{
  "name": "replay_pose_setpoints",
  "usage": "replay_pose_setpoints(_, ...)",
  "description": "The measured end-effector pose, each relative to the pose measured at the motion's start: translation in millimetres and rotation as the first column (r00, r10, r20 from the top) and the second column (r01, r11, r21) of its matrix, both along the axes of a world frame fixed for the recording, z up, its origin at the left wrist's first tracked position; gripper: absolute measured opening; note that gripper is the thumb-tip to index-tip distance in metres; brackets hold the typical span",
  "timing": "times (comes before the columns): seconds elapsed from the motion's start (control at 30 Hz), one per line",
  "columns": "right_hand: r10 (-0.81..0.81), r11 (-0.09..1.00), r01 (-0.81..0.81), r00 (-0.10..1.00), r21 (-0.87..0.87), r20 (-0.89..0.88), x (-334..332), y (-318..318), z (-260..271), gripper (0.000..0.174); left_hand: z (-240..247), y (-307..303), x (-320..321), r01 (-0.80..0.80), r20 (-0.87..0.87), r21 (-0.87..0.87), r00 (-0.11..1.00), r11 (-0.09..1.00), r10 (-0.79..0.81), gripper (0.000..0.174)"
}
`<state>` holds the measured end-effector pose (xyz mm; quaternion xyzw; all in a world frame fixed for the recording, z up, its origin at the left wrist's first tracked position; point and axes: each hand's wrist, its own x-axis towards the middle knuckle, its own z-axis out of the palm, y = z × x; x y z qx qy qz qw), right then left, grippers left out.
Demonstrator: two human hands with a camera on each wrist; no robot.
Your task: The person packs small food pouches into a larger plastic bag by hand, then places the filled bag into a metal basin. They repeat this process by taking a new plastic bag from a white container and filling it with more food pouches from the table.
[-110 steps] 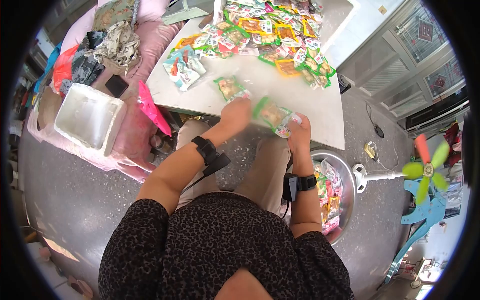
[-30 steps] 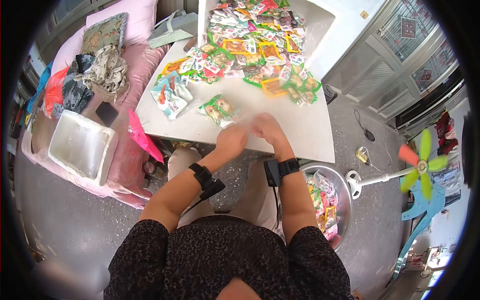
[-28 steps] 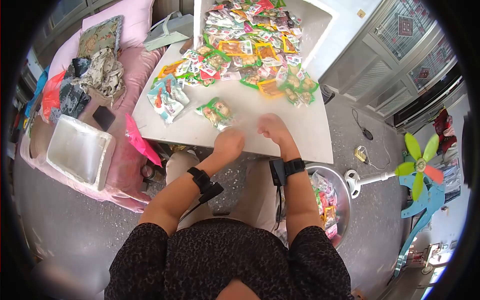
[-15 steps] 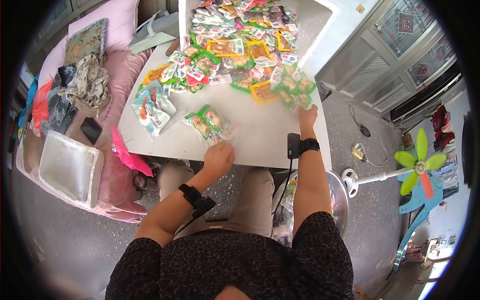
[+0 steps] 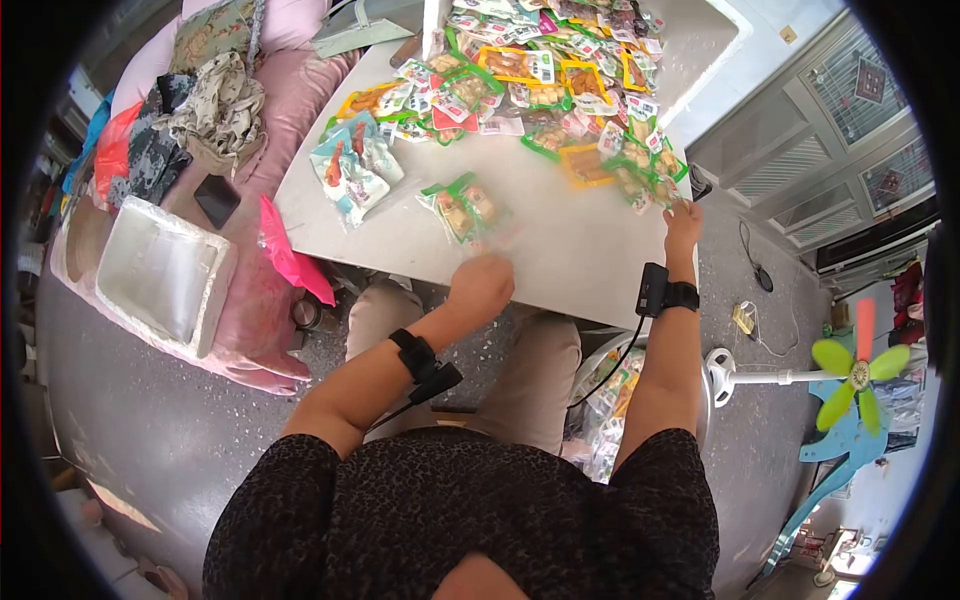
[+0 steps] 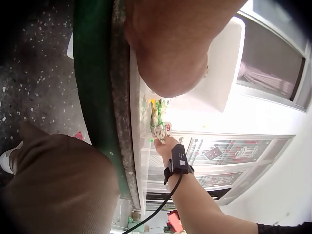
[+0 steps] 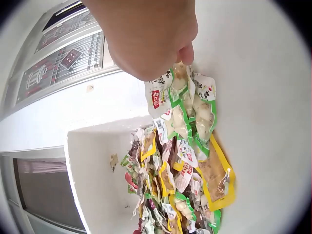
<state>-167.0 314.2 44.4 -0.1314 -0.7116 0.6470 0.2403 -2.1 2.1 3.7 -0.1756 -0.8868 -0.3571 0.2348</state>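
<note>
My left hand (image 5: 482,287) is curled at the table's front edge and pinches the clear ends of two green-edged snack packets (image 5: 465,208), which show pale round pieces inside. In the left wrist view the back of my left hand (image 6: 170,53) hides its fingertips. My right hand (image 5: 684,228) is at the table's right side, at the near end of the pile. The right wrist view shows its thumb and fingers pinching the end of a green-edged snack packet (image 7: 179,87). That packet overlaps another green-edged packet (image 7: 204,114) there.
Many snack packets (image 5: 530,66) spill from a white foam box (image 5: 715,40) onto the white table (image 5: 560,240). A blue-white bag (image 5: 355,170) lies on the left. A metal basin (image 5: 705,400) of packets stands by my right leg, with a fan (image 5: 858,374) farther right.
Earlier the right hand held a packet over the front edge; that packet now sits with the left hand's packet. The right hand has moved to the pile's right end and pinches another.
</note>
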Motion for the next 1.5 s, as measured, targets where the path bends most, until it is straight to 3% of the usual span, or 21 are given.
replay_pose_setpoints(0.13, 0.204, 0.922, -0.214, 0.977, -0.322, -0.062, 50.6, -6.3, 19.9, 0.011, 4.4, -2.0, 2.8, 0.002, 0.027, -0.013, 1.0, 1.0, -0.002, 0.003)
replay_pose_setpoints(0.23, 0.284, 0.867, -0.276, 0.958, -0.415, -0.042, 92.3, -29.8, 18.4, 0.01, 14.7, -3.5, 7.3, 0.025, 0.021, 0.008, 0.999, 1.0, -0.025, 0.003)
replay_pose_setpoints(0.33, 0.422, 0.889, -0.384, 0.899, -0.25, 0.116, 127.1, -48.1, -9.5, 0.014, 16.3, -3.8, 9.6, 0.03, 0.042, 0.012, 0.999, 0.999, -0.03, 0.004)
replay_pose_setpoints(0.4, 0.521, 0.827, -0.434, 0.83, -0.357, 0.197, 133.9, -43.3, -33.3, 0.021, 13.5, -3.8, 12.2, 0.013, 0.09, 0.008, 0.996, 1.0, -0.014, 0.005)
replay_pose_setpoints(0.43, 0.457, 0.812, -0.35, 0.879, -0.467, 0.136, 138.0, -42.8, -35.0, 0.024, 12.2, -3.6, 12.9, -0.001, 0.122, 0.008, 0.992, 1.0, 0.0, 0.005)
replay_pose_setpoints(0.5, 0.298, 0.714, -0.193, 0.954, -0.673, 0.042, 145.7, -47.0, -35.3, 0.031, 7.7, -3.7, 12.4, -0.02, 0.141, 0.01, 0.99, 1.0, 0.019, 0.006)
replay_pose_setpoints(0.6, 0.426, 0.37, -0.245, 0.902, -0.896, -0.07, 144.1, -42.8, -37.1, 0.04, 2.6, -2.0, 11.8, -0.025, 0.12, 0.015, 0.993, 1.0, 0.023, 0.007)
replay_pose_setpoints(0.7, 0.38, 0.659, -0.221, 0.923, -0.719, 0.065, 141.2, -60.5, -36.5, 0.041, 3.8, -0.7, 11.9, -0.021, 0.127, 0.005, 0.992, 1.0, 0.02, 0.007)
replay_pose_setpoints(0.8, 0.272, 0.806, -0.144, 0.952, -0.575, 0.142, 137.6, -80.4, -36.0, 0.035, 8.2, 0.9, 12.6, -0.006, 0.12, -0.012, 0.993, 1.0, 0.007, 0.008)
replay_pose_setpoints(0.9, 0.388, 0.79, -0.32, 0.921, -0.524, 0.023, 130.7, -88.2, -36.6, 0.029, 12.9, 2.0, 11.4, 0.0, 0.109, -0.008, 0.994, 1.0, 0.0, 0.009)
replay_pose_setpoints(1.0, 0.282, 0.738, -0.227, 0.959, -0.635, -0.015, 141.7, -104.8, -20.7, 0.024, 18.5, 2.8, 10.8, -0.012, 0.126, 0.011, 0.992, 1.0, 0.01, 0.009)
replay_pose_setpoints(1.1, 0.303, 0.686, -0.299, 0.946, -0.663, -0.113, 162.5, -104.5, -8.7, 0.02, 24.6, 2.1, 8.6, 0.003, 0.118, 0.049, 0.993, 0.999, -0.009, 0.009)
replay_pose_setpoints(1.37, 0.464, 0.604, -0.333, 0.886, -0.724, -0.021, 203.8, -89.2, -18.9, 0.015, 33.4, 8.4, 8.9, 0.022, 0.128, 0.056, 0.991, 0.998, -0.029, 0.009)
replay_pose_setpoints(1.5, 0.531, 0.529, -0.354, 0.847, -0.771, -0.025, 198.6, -104.3, -26.9, 0.018, 46.0, 13.8, 14.6, -0.006, 0.209, -0.16, 0.977, 0.987, 0.039, 0.01)
